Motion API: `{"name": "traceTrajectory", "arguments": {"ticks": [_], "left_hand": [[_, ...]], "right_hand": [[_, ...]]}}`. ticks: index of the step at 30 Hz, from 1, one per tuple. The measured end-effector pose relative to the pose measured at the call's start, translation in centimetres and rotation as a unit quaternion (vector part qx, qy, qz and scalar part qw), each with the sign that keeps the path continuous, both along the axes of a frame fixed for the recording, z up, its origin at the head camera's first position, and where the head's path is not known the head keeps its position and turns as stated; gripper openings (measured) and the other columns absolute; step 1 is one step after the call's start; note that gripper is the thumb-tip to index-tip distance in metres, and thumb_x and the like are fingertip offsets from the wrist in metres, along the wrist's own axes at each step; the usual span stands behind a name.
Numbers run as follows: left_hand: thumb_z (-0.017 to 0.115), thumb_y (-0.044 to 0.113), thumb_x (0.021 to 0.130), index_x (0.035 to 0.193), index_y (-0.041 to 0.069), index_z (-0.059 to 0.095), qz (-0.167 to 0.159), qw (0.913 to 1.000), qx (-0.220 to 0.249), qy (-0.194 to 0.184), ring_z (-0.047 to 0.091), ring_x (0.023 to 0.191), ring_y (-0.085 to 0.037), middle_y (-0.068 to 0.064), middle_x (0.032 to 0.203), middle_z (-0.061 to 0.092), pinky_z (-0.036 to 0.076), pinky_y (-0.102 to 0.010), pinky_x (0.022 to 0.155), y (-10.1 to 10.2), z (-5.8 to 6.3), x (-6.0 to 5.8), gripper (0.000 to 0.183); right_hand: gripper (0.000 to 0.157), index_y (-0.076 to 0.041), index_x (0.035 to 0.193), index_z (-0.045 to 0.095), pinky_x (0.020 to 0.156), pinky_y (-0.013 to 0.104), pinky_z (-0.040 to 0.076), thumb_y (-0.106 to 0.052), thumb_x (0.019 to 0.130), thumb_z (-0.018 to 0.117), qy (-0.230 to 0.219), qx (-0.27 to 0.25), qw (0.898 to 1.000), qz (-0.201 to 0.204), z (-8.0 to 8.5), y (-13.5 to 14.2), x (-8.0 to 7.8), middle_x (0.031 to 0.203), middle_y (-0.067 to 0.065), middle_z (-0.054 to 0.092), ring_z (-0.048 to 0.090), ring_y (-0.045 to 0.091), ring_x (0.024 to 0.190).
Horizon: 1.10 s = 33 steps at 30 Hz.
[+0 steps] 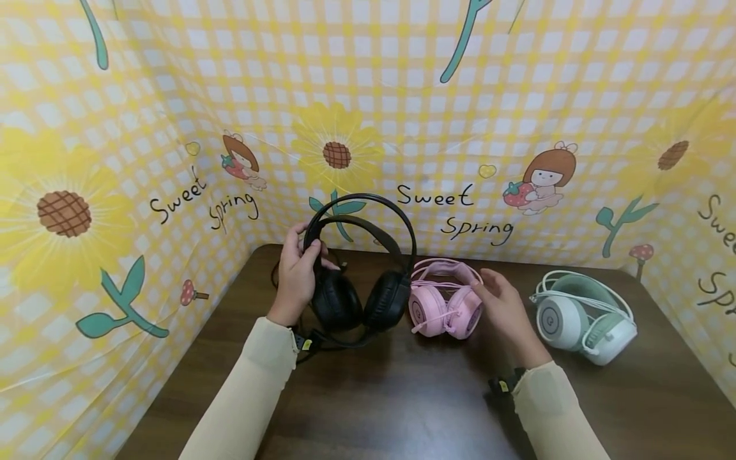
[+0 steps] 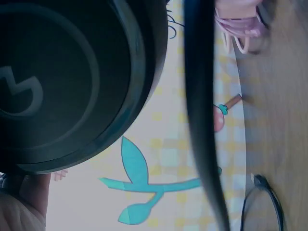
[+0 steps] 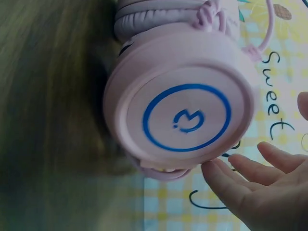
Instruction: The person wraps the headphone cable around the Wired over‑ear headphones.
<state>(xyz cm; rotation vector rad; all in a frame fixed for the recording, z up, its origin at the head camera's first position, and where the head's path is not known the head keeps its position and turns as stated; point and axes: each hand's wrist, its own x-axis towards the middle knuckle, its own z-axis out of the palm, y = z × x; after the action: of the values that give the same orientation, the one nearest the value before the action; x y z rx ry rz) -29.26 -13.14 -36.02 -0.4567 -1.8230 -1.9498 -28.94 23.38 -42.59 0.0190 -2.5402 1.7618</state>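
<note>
Up stands the black plastic over-ear headset (image 1: pixel 386 301), just to the right of the left hand (image 1: pixel 298 271), its arch at the top and its two round cups side by side below, the long axis close to upright. The inner strap curves beneath the outer hoop, and the logo face of one cup fills much of the left wrist view. That left hand has a firm hold, fingers and thumb closed round the near side of the arch; whether the cups rest on the dark brown wooden tabletop (image 1: pixel 402 396), I can't tell.

Over to the right hand (image 1: pixel 506 313): fingers loosely spread and only slightly bent, gripping nothing, fingertips right at the edge of the pink plastic headphones (image 1: pixel 428 310). Firm contact or a hair's gap? It can't be told. The pink pair sits just left of that hand, band arching at the far side, cups toward the person, cord bundled across the front, logo on the outer cup toward the right wrist.

Crowding the pink pair from the other side is the black cup, overlapping its edge in the head view. Right of the right hand lie white-and-green plastic headphones (image 1: pixel 560 326), well apart. A thin black cable (image 2: pixel 276 197) loops near the left hand, and a yellow checked cloth (image 1: pixel 431 96) rises beyond both hands.
</note>
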Motion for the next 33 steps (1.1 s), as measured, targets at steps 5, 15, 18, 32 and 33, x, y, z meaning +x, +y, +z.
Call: {"name": "traceTrajectory", "arguments": {"ticks": [5, 15, 18, 32, 33], "left_hand": [[0.043, 0.007, 0.102, 0.132, 0.001, 0.041, -0.018, 0.9996, 0.018, 0.009, 0.059, 0.053, -0.023, -0.030, 0.086, 0.048, 0.057, -0.041, 0.057, 1.0, 0.2, 0.3, 0.031], [0.042, 0.009, 0.102, 0.133, 0.004, 0.041, -0.041, 0.9983, 0.034, 0.022, 0.061, 0.053, -0.023, -0.019, 0.082, 0.052, 0.056, -0.043, 0.056, 2.9, 0.2, 0.6, 0.032], [0.042, 0.010, 0.102, 0.132, 0.004, 0.041, -0.044, 0.9980, 0.039, 0.026, 0.061, 0.053, -0.024, -0.016, 0.082, 0.053, 0.056, -0.043, 0.056, 3.3, 0.2, 0.7, 0.031], [0.041, 0.011, 0.102, 0.133, 0.003, 0.040, -0.044, 0.9966, 0.061, 0.036, 0.061, 0.053, -0.024, -0.021, 0.084, 0.051, 0.056, -0.043, 0.056, 5.2, 0.0, 1.4, 0.032], [0.041, 0.011, 0.102, 0.133, 0.003, 0.040, -0.040, 0.9965, 0.062, 0.038, 0.061, 0.053, -0.024, -0.023, 0.084, 0.050, 0.056, -0.043, 0.056, 5.4, 0.0, 1.5, 0.032]], "right_hand": [[0.064, -0.001, 0.146, 0.037, 0.110, 0.047, 0.029, -0.040, 0.099, 0.054, 0.030, -0.018, 0.999, 0.000, 0.7, -0.5, 0.5, 0.149, 0.019, 0.038, 0.035, 0.033, 0.137], [0.055, 0.001, 0.144, 0.040, 0.108, 0.043, 0.033, -0.031, 0.101, 0.053, 0.098, -0.045, 0.993, 0.045, 1.8, -1.8, 1.4, 0.146, 0.019, 0.042, 0.038, 0.032, 0.135], [0.052, 0.002, 0.144, 0.040, 0.103, 0.034, 0.040, -0.026, 0.102, 0.053, 0.112, -0.082, 0.988, 0.064, 2.0, -2.3, 1.8, 0.146, 0.017, 0.043, 0.040, 0.031, 0.134], [0.042, 0.006, 0.143, 0.037, 0.092, 0.033, 0.050, -0.008, 0.104, 0.041, 0.179, -0.157, 0.959, 0.154, 2.0, -4.2, 2.7, 0.142, 0.025, 0.044, 0.052, 0.024, 0.121], [0.042, 0.006, 0.143, 0.037, 0.091, 0.032, 0.050, -0.010, 0.105, 0.041, 0.183, -0.160, 0.956, 0.161, 1.9, -4.3, 2.8, 0.141, 0.026, 0.044, 0.053, 0.021, 0.120]]}}
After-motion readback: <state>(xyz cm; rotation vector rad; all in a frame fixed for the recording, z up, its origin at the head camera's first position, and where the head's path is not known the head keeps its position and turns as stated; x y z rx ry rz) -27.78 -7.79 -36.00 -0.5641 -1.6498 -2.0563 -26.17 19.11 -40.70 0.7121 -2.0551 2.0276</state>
